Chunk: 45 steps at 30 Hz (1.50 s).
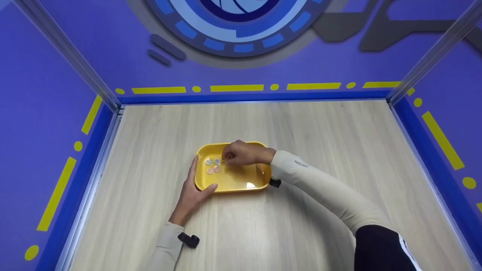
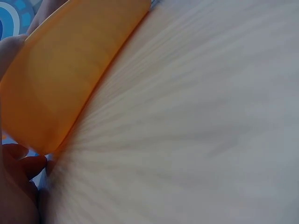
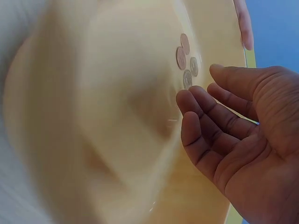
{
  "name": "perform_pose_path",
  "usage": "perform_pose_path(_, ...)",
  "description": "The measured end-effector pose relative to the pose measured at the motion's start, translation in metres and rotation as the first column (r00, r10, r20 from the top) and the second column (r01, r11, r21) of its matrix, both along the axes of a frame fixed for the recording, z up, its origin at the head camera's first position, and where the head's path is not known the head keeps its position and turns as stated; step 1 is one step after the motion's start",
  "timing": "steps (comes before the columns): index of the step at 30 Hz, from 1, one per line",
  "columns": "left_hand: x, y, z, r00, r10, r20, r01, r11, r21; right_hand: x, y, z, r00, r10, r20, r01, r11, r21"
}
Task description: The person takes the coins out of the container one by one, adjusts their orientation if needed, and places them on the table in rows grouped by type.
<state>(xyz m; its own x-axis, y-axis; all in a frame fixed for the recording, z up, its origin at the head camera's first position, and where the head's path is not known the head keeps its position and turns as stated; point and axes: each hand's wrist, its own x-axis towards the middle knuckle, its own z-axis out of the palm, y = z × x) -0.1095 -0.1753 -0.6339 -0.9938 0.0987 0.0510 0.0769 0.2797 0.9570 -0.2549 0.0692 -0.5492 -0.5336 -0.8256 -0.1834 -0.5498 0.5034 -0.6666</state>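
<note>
A yellow plastic tray (image 1: pixel 241 184) with rounded corners lies on the table. My left hand (image 1: pixel 193 192) grips its left end, thumb over the near rim and fingers along the left wall. In the left wrist view, the tray's outer wall (image 2: pixel 60 79) looks orange beside the fingers. Two silver coins (image 1: pixel 209 162) and two copper coins (image 1: pixel 210 171) lie together on the tray floor at the left. Over the tray, just right of the coins, is my right hand (image 1: pixel 243 153). In the right wrist view its fingers (image 3: pixel 190 128) curve loosely, thumb apart, with nothing seen between them.
The tray stands on a light wood-grain table (image 1: pixel 241 233). Blue panels with yellow marks (image 1: pixel 236 88) close off the back and both sides, joined by metal posts at the back corners. A black strap (image 1: pixel 189 239) sits on the left wrist.
</note>
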Motion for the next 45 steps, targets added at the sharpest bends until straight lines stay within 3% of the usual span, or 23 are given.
perform_pose_path(16, 0.0, 0.001, 0.0, 1.0, 0.003, -0.004, -0.003, 1.0, -0.014, -0.006, -0.02, -0.004, 0.998, 0.062, 0.002, -0.062, 0.998, -0.019)
perform_pose_path(28, -0.001, 0.0, -0.001, 1.0, -0.006, -0.007, 0.006, 1.0, 0.0, -0.008, -0.029, -0.015, 0.999, 0.026, -0.046, -0.024, 0.999, 0.043)
perform_pose_path(39, -0.002, -0.001, -0.001, 0.999, -0.002, -0.038, 0.002, 1.0, 0.002, -0.01, -0.03, -0.019, 0.996, 0.091, -0.011, -0.091, 0.995, 0.035)
perform_pose_path(40, 0.0, 0.0, 0.004, 0.999, 0.0, -0.037, 0.0, 1.0, 0.009, -0.011, -0.03, -0.02, 0.995, 0.096, -0.016, -0.096, 0.995, 0.037)
perform_pose_path(45, 0.001, 0.003, 0.005, 0.999, 0.026, -0.025, -0.025, 0.999, 0.026, -0.011, -0.03, -0.022, 0.994, 0.103, -0.02, -0.102, 0.993, 0.053)
